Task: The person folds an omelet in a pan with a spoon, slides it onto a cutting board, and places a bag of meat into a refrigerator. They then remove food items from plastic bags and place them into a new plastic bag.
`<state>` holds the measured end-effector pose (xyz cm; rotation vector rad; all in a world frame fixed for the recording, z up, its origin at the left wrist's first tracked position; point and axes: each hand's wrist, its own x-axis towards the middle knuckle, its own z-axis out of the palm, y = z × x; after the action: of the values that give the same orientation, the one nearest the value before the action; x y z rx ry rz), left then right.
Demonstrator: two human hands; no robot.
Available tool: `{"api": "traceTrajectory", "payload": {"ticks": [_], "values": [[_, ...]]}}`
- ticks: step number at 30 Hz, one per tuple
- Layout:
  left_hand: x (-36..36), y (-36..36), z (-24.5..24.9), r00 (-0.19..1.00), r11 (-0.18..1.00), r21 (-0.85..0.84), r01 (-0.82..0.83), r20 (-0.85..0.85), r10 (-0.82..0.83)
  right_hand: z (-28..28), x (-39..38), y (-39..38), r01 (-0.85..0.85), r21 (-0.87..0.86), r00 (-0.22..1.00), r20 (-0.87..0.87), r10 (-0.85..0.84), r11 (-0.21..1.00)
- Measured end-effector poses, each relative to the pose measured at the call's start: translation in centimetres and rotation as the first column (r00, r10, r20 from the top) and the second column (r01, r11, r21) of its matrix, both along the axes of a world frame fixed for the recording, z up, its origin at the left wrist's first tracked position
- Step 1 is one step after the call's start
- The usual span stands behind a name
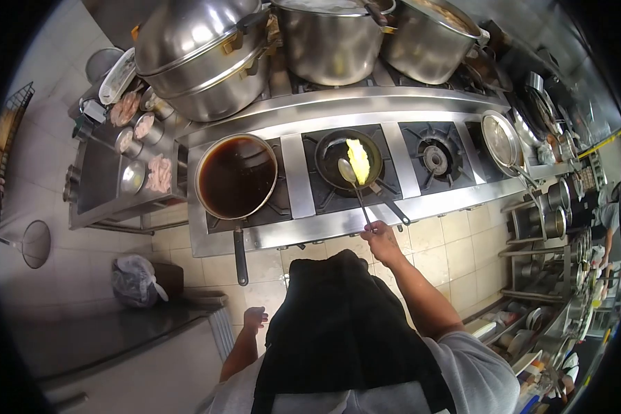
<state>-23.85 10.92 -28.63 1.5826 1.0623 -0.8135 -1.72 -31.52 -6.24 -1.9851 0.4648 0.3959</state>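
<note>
My right hand [381, 241] is closed around the handle of a metal spoon [348, 170], whose bowl touches a yellow, folded piece of food [358, 161] in a small dark frying pan [331, 147]. The pan sits on a burner, its black handle pointing toward me, just right of the spoon. My left hand [255, 318] hangs low beside the black apron, away from the stove; its fingers are curled, and whether anything is in them cannot be made out. Left of the small pan, a wide pan of dark brown liquid [237, 176] rests on another burner.
Large steel pots [334, 45] line the back. A bare burner [435, 159] and a strainer [500, 140] are at the right. Small containers and pink food [160, 173] stand on the left counter. Shelves of pans and a person [606, 219] are at far right.
</note>
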Motion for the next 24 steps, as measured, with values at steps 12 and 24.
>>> {"api": "traceTrajectory", "payload": {"ticks": [12,24], "values": [[0.4,-0.8,-0.8,0.997,0.994,-0.085,-0.073,-0.014,0.072,2.2,2.7,-4.7,-0.034,-0.207,0.991,0.122,0.06,0.978],[-0.9,-0.8,-1.4,0.996,0.995,-0.053,-0.089,-0.012,0.089,4.5,2.7,-3.0,-0.012,-0.106,0.998,-0.066,0.005,0.994]]}}
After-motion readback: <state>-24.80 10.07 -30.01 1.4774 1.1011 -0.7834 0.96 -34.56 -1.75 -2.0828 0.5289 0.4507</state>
